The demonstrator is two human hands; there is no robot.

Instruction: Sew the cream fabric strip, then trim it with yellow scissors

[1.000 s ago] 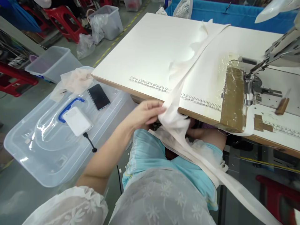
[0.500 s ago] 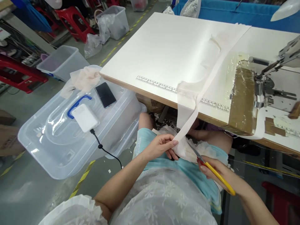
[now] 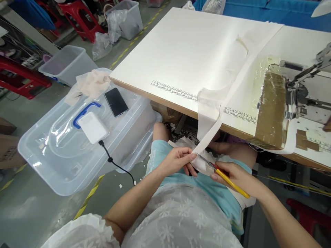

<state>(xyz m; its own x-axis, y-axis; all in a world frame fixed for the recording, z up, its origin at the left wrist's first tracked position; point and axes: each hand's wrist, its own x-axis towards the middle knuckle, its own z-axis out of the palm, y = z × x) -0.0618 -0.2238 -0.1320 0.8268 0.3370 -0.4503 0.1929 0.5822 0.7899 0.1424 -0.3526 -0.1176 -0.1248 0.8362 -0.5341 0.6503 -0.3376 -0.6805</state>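
My left hand [image 3: 181, 160] pinches the lower end of a long white fabric strip [image 3: 210, 135] above my lap. The strip runs up over the table edge and across the white sewing table [image 3: 165, 55]. In my right hand [image 3: 227, 174] are scissors [image 3: 231, 183] with yellow handles, gripped from above. Their blade tips touch or lie just beside the strip, close to my left fingertips. Whether the blades are apart I cannot tell. More thin white fabric lies bunched across my lap, partly hidden under both hands.
A sewing machine [image 3: 300, 93] stands at the table's right. On the left, a lidded plastic bin [image 3: 59, 165] carries a phone [image 3: 116, 102], a white power bank [image 3: 93, 127] with a black cable and crumpled pale fabric [image 3: 94, 83]. Red stools [image 3: 80, 19] stand farther back.
My right hand has moved left and slightly up, bringing the scissors' tips to the strip beside my left fingers. The left hand keeps its pinch. The view has shifted slightly.
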